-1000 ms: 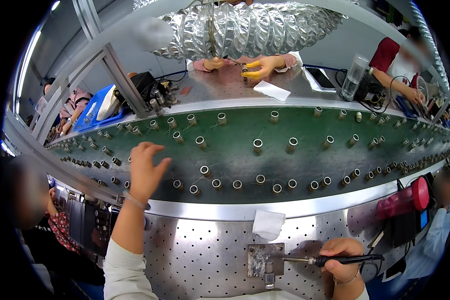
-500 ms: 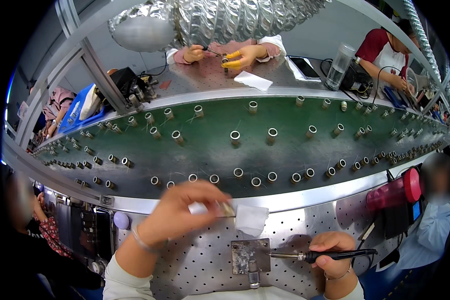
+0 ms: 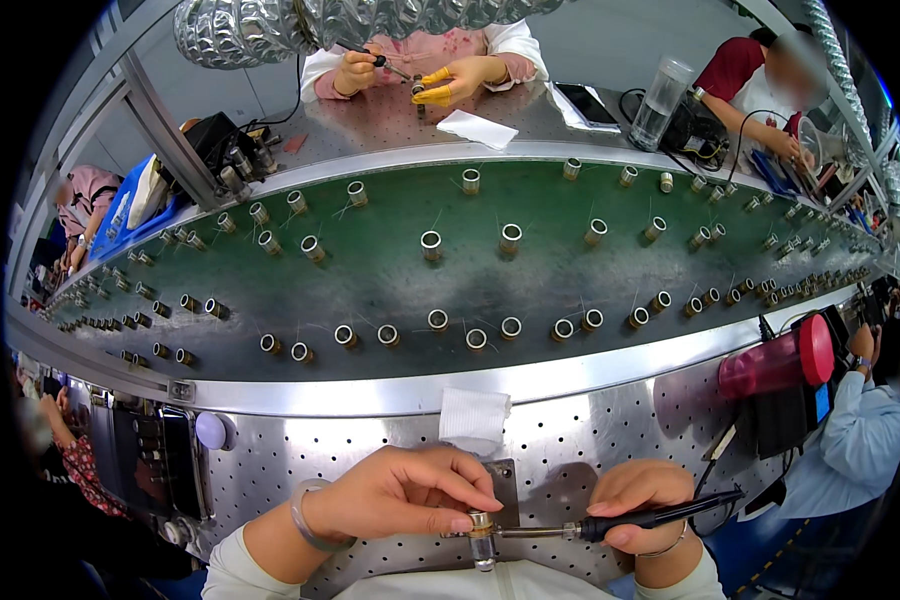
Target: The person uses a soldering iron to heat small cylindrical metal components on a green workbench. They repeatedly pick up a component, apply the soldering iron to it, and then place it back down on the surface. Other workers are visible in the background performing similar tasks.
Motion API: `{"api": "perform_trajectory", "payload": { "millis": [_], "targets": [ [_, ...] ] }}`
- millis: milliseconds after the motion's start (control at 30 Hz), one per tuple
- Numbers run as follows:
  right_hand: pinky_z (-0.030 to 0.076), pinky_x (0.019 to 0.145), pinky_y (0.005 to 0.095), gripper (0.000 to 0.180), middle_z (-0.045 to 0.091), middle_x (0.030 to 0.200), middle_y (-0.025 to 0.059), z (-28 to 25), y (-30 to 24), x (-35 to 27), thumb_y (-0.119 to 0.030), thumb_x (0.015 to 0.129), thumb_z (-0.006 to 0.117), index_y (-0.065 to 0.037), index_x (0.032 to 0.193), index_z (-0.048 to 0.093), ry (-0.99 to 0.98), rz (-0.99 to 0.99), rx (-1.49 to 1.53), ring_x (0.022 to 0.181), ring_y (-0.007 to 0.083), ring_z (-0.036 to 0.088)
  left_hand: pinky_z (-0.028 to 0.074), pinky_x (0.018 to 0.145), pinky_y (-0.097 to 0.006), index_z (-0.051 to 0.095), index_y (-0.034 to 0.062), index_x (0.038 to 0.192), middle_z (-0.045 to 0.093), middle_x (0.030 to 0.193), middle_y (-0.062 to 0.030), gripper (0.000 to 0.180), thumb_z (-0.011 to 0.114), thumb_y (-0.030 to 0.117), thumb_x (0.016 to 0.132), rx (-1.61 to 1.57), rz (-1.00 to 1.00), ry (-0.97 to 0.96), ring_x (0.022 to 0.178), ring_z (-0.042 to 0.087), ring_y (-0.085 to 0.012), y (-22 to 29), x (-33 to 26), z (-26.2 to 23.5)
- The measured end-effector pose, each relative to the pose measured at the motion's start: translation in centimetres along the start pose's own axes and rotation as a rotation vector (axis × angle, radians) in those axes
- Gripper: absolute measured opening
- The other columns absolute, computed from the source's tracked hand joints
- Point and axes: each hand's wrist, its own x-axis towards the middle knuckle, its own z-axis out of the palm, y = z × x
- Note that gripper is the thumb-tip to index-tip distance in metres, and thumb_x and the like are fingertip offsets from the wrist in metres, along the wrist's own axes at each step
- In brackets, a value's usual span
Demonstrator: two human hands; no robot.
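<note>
From twelve o'clock the green conveyor belt (image 3: 390, 275) blocks the way, studded with small metal cylinders (image 3: 431, 245). A white cloth (image 3: 475, 418) hangs over its steel rim. At two o'clock a pink bottle (image 3: 775, 362) crowds the perforated steel bench (image 3: 300, 455); bare bench at ten o'clock offers passage.

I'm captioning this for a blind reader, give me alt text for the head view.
The left hand pinches a small metal cylinder on a perforated bench while the right hand holds a soldering iron to it. Beyond, a green conveyor carries similar cylinders.
</note>
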Motion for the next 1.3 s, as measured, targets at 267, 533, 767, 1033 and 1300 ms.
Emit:
{"api": "perform_trajectory", "payload": {
  "millis": [267,533,767,1033,1300],
  "targets": [
    [0.047,0.054,0.0301,0.025,0.065,0.072,0.0149,0.0,-0.1,0.3,0.001,0.067,0.078,0.006,0.089,0.068,-0.045,0.009,-0.012,0.058,0.0233,0.061,0.050,0.088,-0.031,0.069,-0.0015,0.098,0.058,0.110,-0.0141,0.021,0.066,-0.011,0.080,0.077,0.137,0.003,0.100,0.059,-0.0195,0.0,0.2,0.2],
    [0.047,0.054,0.0305,0.024,0.065,0.072,0.0152,0.0,-0.2,0.4,-0.001,0.068,0.078,0.005,0.089,0.067,-0.078,-0.005,-0.047,0.058,0.0242,0.061,0.050,0.088,-0.031,0.069,-0.0001,0.092,0.058,0.109,-0.0141,0.018,0.068,-0.012,0.078,0.108,0.152,-0.002,0.100,0.059,-0.0194,-0.1,0.1,0.1],
    [0.048,0.055,0.0307,0.024,0.065,0.072,0.0158,0.0,-0.1,0.5,-0.001,0.068,0.079,0.005,0.088,0.067,-0.075,-0.015,-0.046,0.058,0.0244,0.061,0.050,0.089,-0.031,0.069,0.0001,0.089,0.058,0.110,-0.0154,0.017,0.068,-0.012,0.077,0.083,0.138,-0.020,0.101,0.059,-0.0201,0.0,0.1,-0.2],
    [0.048,0.055,0.0306,0.024,0.065,0.072,0.0164,0.1,0.0,0.4,-0.001,0.067,0.078,0.007,0.088,0.068,-0.046,-0.021,-0.005,0.058,0.0246,0.061,0.050,0.089,-0.032,0.069,0.0000,0.089,0.058,0.111,-0.0159,0.017,0.069,-0.012,0.077,0.059,0.119,-0.022,0.102,0.059,-0.0213,0.1,0.0,-0.3],
    [0.049,0.056,0.0304,0.023,0.065,0.072,0.0165,-0.3,0.0,-0.1,-0.001,0.067,0.077,0.007,0.087,0.068,0.005,-0.017,0.001,0.058,0.0244,0.061,0.051,0.091,-0.033,0.071,-0.0037,0.087,0.058,0.113,-0.0231,0.016,0.070,-0.012,0.074,0.086,0.157,0.030,0.105,0.059,-0.0264,0.8,-0.3,-0.9]
  ]
}}
